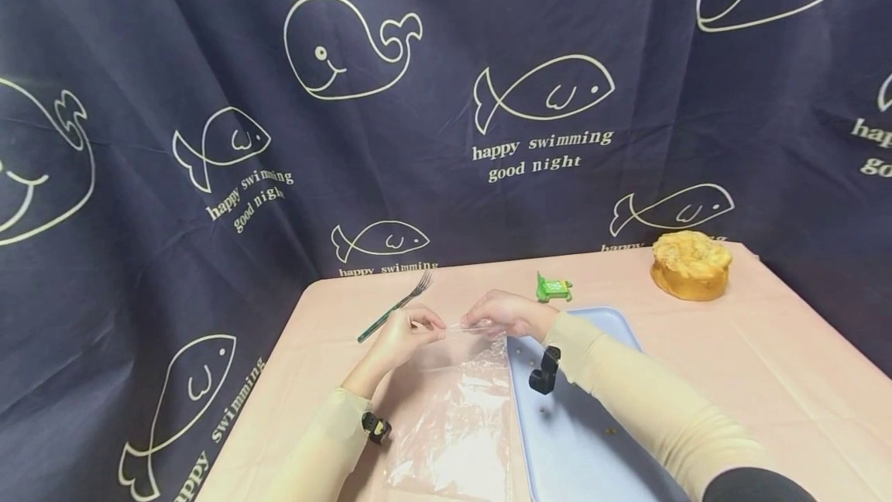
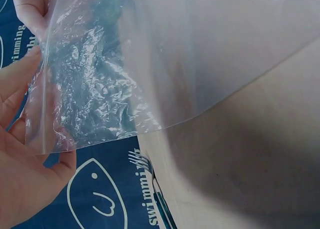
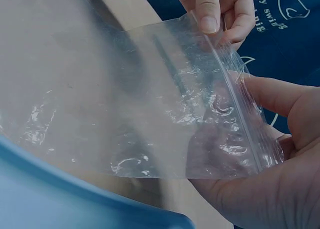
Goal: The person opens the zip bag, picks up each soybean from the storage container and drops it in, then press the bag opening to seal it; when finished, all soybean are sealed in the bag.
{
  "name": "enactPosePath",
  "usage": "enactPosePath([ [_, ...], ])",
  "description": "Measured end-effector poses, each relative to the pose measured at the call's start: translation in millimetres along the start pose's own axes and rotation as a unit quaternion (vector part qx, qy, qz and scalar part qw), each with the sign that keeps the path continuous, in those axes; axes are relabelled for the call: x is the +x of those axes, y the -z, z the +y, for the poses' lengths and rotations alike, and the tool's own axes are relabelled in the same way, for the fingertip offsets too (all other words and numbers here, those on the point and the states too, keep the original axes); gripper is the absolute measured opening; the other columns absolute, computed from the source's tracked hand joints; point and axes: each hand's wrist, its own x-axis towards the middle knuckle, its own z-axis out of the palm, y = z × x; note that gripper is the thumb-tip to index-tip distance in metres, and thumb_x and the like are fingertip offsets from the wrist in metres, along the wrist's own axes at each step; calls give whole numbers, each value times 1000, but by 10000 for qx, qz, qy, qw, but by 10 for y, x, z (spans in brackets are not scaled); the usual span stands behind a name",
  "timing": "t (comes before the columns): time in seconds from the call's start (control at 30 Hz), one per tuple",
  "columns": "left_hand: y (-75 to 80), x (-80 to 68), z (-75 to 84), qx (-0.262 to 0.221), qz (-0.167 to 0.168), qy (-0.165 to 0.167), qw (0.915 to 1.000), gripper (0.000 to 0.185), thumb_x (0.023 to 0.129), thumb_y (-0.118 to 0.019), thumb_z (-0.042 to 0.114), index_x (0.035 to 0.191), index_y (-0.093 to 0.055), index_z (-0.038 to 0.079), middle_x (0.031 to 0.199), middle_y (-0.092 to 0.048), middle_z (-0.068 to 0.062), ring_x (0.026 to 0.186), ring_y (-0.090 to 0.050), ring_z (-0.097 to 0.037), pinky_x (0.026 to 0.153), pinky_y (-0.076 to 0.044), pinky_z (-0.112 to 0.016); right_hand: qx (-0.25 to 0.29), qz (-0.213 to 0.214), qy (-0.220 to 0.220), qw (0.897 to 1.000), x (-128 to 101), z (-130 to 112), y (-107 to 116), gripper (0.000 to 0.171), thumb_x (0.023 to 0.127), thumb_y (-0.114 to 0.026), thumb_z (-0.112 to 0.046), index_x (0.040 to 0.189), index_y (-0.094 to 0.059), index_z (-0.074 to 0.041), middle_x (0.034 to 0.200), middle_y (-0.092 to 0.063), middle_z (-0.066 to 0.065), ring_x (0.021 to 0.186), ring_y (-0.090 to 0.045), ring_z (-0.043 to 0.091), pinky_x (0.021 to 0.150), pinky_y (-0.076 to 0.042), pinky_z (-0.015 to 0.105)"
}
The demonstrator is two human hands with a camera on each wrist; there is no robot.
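Observation:
A clear zip bag (image 1: 453, 417) hangs from both hands, its lower part spread above the pink table. My left hand (image 1: 403, 335) pinches the zip edge at the left corner between thumb and fingers. At the other side of the same edge, my right hand (image 1: 505, 313) grips the plastic, with some fingers behind the film. The right wrist view shows the zip strip (image 3: 232, 89) running between the two hands. Through the film, nothing is seen inside the bag. A fork (image 1: 397, 307) with a dark green handle lies just beyond my left hand.
A light blue tray (image 1: 578, 440) with small crumbs lies to the right, under my right forearm. Behind it sits a small green packet (image 1: 554, 287). A round golden bread or cake (image 1: 691, 266) stands at the back right. A dark blue printed curtain (image 1: 446, 138) hangs behind the table.

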Motion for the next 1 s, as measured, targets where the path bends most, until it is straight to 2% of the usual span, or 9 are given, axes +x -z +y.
enactPosePath([
  [0.1,-10,-10,-9,18,20,-11,10000,4,86,-81,15,86,-77,17,92,-71,10,88,-65,-10,79,-53,-34,-65,100,40,9999,7,25,-10,9,93,-65,-1,90,-74,2,88,-75,12,84,-72,21,84,-59,36],
  [0.17,-20,-12,-12,-47,-4,-90,9999,5,86,-80,13,84,-77,16,91,-71,8,88,-65,-10,77,-53,-32,-30,116,106,9999,13,40,-25,10,94,-63,2,92,-72,6,91,-75,16,92,-74,27,89,-59,38],
  [0.27,-41,-16,-5,-308,-131,-223,9992,6,87,-78,9,82,-76,13,92,-71,2,90,-65,-13,76,-56,-31,-148,172,280,9994,11,47,-61,11,94,-61,6,93,-69,12,86,-74,17,95,-74,34,87,-60,39],
  [0.4,-67,-18,9,-591,-265,-350,9973,7,88,-77,8,82,-76,10,94,-71,-1,93,-64,-18,76,-58,-30,-512,364,453,9970,-10,19,-132,12,93,-58,8,88,-67,14,84,-73,20,97,-73,40,86,-61,41],
  [0.6,-81,-16,29,-562,-329,-449,9969,8,90,-74,8,83,-74,10,95,-70,1,99,-64,-21,82,-58,-32,-867,921,375,9913,-20,-18,-255,11,91,-54,11,87,-64,14,92,-72,31,99,-72,43,85,-61,46],
  [0.77,-80,-21,0,-566,-409,-554,9960,5,90,-73,6,85,-75,6,98,-71,-1,102,-64,-23,86,-58,-35,-1177,1134,378,9858,18,-15,-311,11,87,-55,12,87,-65,14,89,-71,29,92,-74,39,77,-63,40],
  [0.9,-66,-36,-55,-629,-324,-537,9961,4,89,-74,5,86,-74,2,99,-70,-3,101,-65,-22,86,-59,-34,-1263,772,604,9871,-1,-22,-275,12,89,-58,10,90,-67,17,90,-72,27,90,-74,39,75,-63,39],
  [1.0,-46,-59,-78,-658,-227,-447,9966,5,89,-74,5,85,-74,3,98,-70,-3,100,-65,-22,87,-59,-35,-911,308,704,9929,-13,-19,-225,13,92,-61,8,96,-67,20,95,-72,28,94,-73,42,81,-62,44],
])
